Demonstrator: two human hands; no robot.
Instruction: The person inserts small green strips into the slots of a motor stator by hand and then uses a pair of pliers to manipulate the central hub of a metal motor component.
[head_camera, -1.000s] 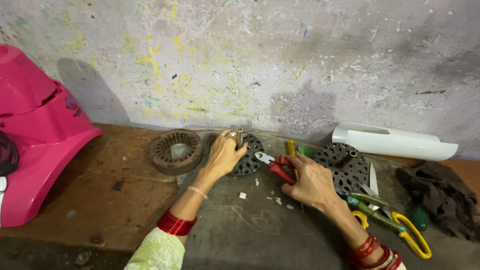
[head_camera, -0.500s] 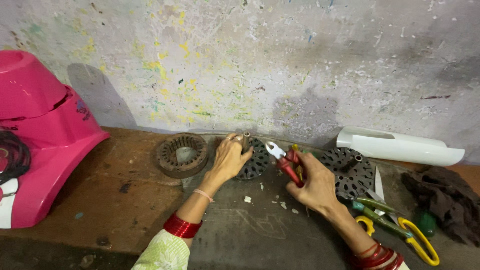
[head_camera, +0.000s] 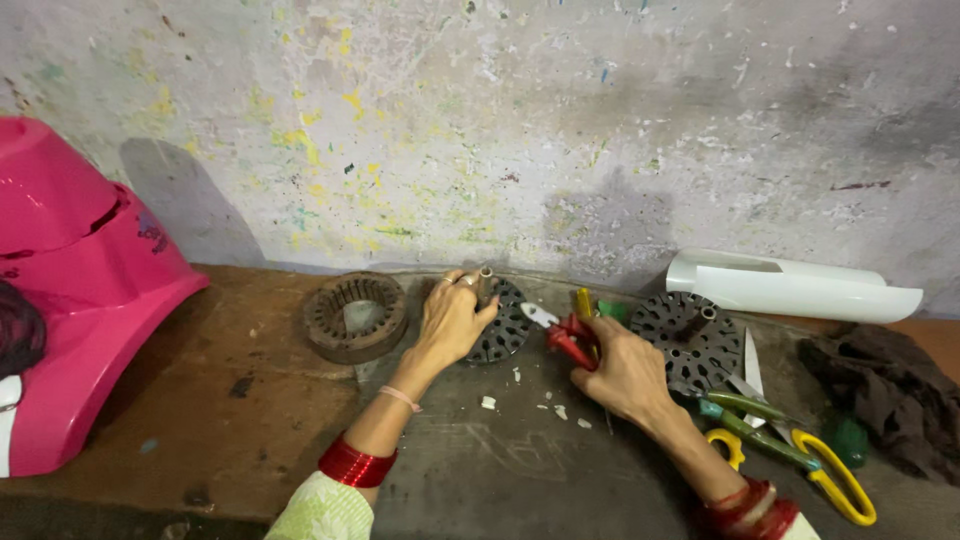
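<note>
The left hand (head_camera: 452, 318) rests on a dark perforated disc (head_camera: 503, 322) that leans near the wall, its fingers curled over the disc's top edge and pinching a small metal stub there. The right hand (head_camera: 622, 372) is closed around the red handles of a pair of pliers (head_camera: 562, 332), whose silvery nose now points at the disc's right rim, just beside it. A second ago the pliers lay lower on the surface under that hand; half a second ago they were lifted, and now they are angled closer to the disc, so the tool appears to be coming to bear on the part the left hand steadies.

White chips (head_camera: 488, 402) lie scattered on the grey surface (head_camera: 480, 470) between the two wrists. Left of the disc sits a rusty slotted ring (head_camera: 355, 316). Right of the right hand lies a second perforated disc (head_camera: 690, 335), then yellow-handled scissors (head_camera: 800, 455), a dark cloth (head_camera: 880, 390) and a white curved plastic piece (head_camera: 790, 287). A pink moulded cover (head_camera: 70, 300) fills the far left.
</note>
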